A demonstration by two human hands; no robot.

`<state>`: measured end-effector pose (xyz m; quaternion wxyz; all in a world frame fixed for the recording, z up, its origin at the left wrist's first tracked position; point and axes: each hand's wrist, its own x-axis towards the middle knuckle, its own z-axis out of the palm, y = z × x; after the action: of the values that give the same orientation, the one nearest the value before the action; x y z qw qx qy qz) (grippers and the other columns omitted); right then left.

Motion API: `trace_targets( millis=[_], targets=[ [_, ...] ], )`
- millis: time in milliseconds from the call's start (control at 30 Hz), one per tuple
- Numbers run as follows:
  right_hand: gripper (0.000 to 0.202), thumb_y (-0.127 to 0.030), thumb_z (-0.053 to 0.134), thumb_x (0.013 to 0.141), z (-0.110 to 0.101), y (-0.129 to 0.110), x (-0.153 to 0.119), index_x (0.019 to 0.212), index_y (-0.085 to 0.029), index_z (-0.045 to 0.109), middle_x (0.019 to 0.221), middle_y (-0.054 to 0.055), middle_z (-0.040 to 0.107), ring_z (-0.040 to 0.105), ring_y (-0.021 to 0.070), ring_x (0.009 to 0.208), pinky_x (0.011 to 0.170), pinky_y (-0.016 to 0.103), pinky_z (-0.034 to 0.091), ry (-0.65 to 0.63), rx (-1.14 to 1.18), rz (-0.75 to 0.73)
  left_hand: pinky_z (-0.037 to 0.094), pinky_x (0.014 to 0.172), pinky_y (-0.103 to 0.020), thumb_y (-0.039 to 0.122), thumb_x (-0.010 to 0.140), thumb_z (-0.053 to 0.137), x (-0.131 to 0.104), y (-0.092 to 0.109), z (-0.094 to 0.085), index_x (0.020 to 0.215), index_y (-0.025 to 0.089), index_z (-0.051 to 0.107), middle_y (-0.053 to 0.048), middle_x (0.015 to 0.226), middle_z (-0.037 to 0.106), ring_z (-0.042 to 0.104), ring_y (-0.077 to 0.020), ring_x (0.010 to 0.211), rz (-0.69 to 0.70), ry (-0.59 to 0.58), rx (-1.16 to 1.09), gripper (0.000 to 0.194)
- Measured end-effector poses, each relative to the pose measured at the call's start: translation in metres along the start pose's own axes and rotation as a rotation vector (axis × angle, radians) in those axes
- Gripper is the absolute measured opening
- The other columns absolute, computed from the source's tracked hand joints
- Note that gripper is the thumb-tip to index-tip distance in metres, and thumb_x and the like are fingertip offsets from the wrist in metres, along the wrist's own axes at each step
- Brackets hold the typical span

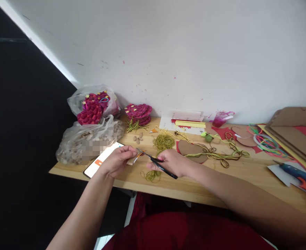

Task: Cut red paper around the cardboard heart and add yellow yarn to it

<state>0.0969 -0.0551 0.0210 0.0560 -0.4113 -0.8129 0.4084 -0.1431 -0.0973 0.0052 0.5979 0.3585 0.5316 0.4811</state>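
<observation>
The left hand [118,159] pinches a small orange-and-white paper [135,160] between thumb and fingers above the table [168,189], while the right hand [171,161] grips the scissors [168,171] by their black handles, the blades pointing at the paper; whether they touch it I cannot tell. The phone [98,166] lies partly behind the left hand, and beyond the paper are some brown lumps [138,139]. A heap of green yarn [163,141] sits behind the right hand, a smaller tangle [150,176] just in front of it.
</observation>
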Motion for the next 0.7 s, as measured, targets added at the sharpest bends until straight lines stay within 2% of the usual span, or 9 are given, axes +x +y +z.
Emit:
trace_targets(
  millis=[267, 333, 433, 533, 700],
  targets=[
    [0.066, -0.076, 0.071, 0.071, 0.004, -0.005, 0.016, 0.047, -0.020, 0.047, 0.046, -0.006, 0.029, 0.025, 0.0086, 0.046, 0.045, 0.026, 0.022, 0.003, -0.048, 0.014, 0.035, 0.050, -0.022, 0.028, 0.052, 0.090, 0.000, 0.004, -0.007, 0.065, 0.010, 0.072, -0.005, 0.062, 0.065, 0.050, -0.0097, 0.052, -0.045, 0.034, -0.049, 0.029],
    [0.063, -0.075, 0.073, 0.070, 0.004, -0.006, 0.015, 0.049, -0.019, 0.051, 0.044, -0.006, 0.035, 0.030, 0.0075, 0.041, 0.041, 0.025, 0.025, -0.013, 0.008, 0.039, 0.035, 0.049, -0.022, 0.027, 0.052, 0.091, 0.000, 0.004, -0.009, 0.066, 0.010, 0.072, -0.007, 0.065, 0.068, 0.051, -0.0101, 0.053, -0.042, 0.041, -0.065, 0.029],
    [0.057, -0.072, 0.077, 0.069, 0.004, -0.005, 0.013, 0.060, -0.019, 0.060, 0.049, -0.004, 0.052, 0.045, 0.0084, 0.036, 0.036, 0.023, 0.033, -0.037, 0.205, 0.126, 0.036, 0.050, -0.021, 0.028, 0.052, 0.093, -0.001, 0.001, -0.006, 0.066, 0.011, 0.072, -0.005, 0.064, 0.067, 0.050, -0.0088, 0.053, -0.009, 0.054, -0.109, 0.030],
    [0.051, -0.063, 0.085, 0.066, 0.003, -0.003, 0.010, 0.068, -0.018, 0.060, 0.052, -0.006, 0.055, 0.049, 0.0074, 0.036, 0.035, 0.020, 0.039, 0.049, 0.481, 0.118, 0.041, 0.053, -0.020, 0.030, 0.056, 0.094, -0.003, -0.001, 0.008, 0.072, 0.012, 0.074, -0.002, 0.064, 0.066, 0.053, -0.0083, 0.055, 0.046, 0.029, -0.200, 0.032],
    [0.044, -0.047, 0.091, 0.065, 0.001, -0.001, 0.001, 0.082, -0.017, 0.064, 0.065, -0.003, 0.065, 0.056, 0.0069, 0.041, 0.035, 0.017, 0.037, 0.224, 0.794, -0.008, 0.047, 0.057, -0.020, 0.031, 0.055, 0.097, -0.008, -0.001, 0.051, 0.074, 0.012, 0.075, -0.003, 0.069, 0.070, 0.058, -0.0084, 0.058, 0.036, -0.075, -0.292, 0.035]
  ],
)
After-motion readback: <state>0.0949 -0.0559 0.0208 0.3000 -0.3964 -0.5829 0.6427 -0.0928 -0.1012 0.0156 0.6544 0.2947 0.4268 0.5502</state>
